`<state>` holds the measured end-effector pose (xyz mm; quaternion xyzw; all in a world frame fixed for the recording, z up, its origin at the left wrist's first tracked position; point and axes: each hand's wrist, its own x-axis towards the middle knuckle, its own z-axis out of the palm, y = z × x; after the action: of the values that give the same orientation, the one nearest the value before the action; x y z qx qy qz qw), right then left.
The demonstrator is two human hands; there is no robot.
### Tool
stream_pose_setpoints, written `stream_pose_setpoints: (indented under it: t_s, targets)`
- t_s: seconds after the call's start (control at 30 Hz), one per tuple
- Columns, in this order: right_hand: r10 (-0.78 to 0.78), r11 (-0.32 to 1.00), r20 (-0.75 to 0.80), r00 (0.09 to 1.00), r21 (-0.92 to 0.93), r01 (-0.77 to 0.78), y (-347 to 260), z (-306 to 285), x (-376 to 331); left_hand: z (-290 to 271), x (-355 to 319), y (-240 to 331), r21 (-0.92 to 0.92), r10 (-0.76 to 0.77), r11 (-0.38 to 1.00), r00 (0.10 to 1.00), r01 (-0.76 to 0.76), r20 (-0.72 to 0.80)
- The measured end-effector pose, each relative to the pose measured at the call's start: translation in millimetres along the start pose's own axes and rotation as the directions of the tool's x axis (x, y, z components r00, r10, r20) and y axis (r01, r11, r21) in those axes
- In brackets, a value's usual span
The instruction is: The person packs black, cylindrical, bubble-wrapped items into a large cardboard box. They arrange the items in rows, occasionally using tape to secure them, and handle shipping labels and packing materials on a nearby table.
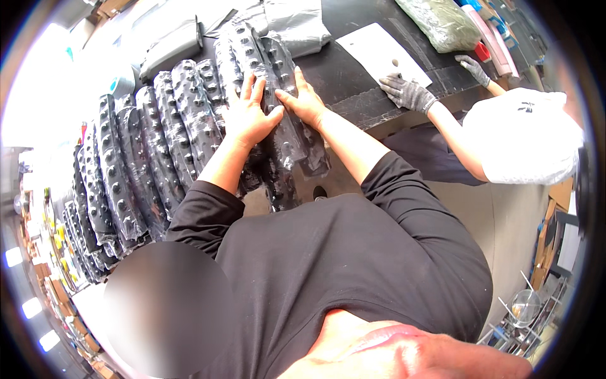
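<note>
Long black strips with rounded knobs, wrapped in clear plastic, stand side by side in a row along the table edge. My left hand (250, 117) lies on one of these knobbed strips (247, 47), its fingers spread and pointing away from me. Just to the right, my right hand (305, 102) rests on the neighbouring wrapped strip (284, 136), thumb apart from the fingers. Both hands are open and press flat on the plastic without gripping. The near ends of these strips hang over the table's edge.
More wrapped strips (117, 170) run off to the left. A folded grey plastic bag (297, 28) and a green plastic-wrapped bundle (442, 25) lie at the back. On the right, a co-worker's gloved hand (407, 93) touches a white sheet (379, 54) on the black table (353, 104).
</note>
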<state>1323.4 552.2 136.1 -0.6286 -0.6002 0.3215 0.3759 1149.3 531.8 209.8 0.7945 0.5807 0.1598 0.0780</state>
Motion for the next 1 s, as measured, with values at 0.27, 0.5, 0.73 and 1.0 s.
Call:
stream_pose_setpoints:
  t_s: [0.27,0.5,0.73,1.0]
  targets:
    - [-0.085,0.902,0.131,0.988,-0.411,0.133,-61.3,8.2,-33.5,-39.4,1.3,-9.8,-0.283,0.063,0.941,0.918,-0.186,-0.392]
    - [-0.008,0.657,0.247,0.969,0.732,-0.181,11.7,-6.7,-13.8,9.4,102.4,28.1,0.215,0.335,0.88,0.876,-0.422,0.348]
    - [0.626,0.413,0.052,0.778,0.824,-0.388,34.3,-45.0,137.5,9.6,92.9,22.8,0.281,0.339,0.855,0.88,-0.436,0.334]
    - [0.502,0.311,0.048,0.864,0.922,-0.232,36.3,19.0,333.9,14.6,100.2,13.8,0.095,0.426,0.882,0.868,-0.461,0.255]
